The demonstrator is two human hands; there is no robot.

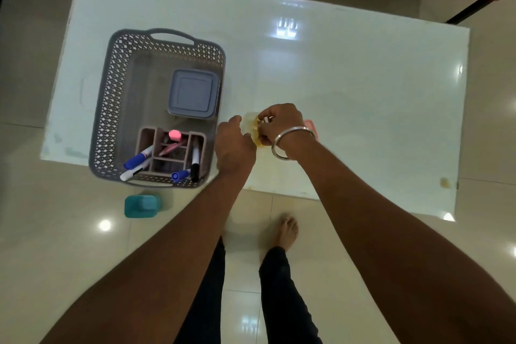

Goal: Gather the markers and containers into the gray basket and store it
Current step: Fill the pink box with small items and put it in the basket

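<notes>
Both hands meet over a small clear container (250, 123) with a yellowish tint, which stands on the tabletop (349, 78) just beside the gray basket (110, 98). The right hand (280, 123) has its fingers curled over the container's top and grips it. The left hand (234, 145) touches the container's near side, but its fingers are hidden behind the back of the hand, so I cannot tell whether they hold it or only steady it.

The basket sits at the near left edge of the tabletop. It already holds a gray lidded box (193, 93) and an organizer (143, 142) with the markers (138, 159) stuck in it at a slant.

What could go wrong:
- The container looks smooth and small. If the right hand lifts it by the top alone, a loose lid could let the body drop or tip.
- The left forearm passes close to the basket's near corner. A careless sweep there could push the basket off the edge, since it stands so near it.
- A pink thing (312, 126) lies half hidden behind the right wrist, and a teal thing (142, 205) lies on the floor (69, 246) below the basket. Either could be forgotten when the basket is carried away.
</notes>
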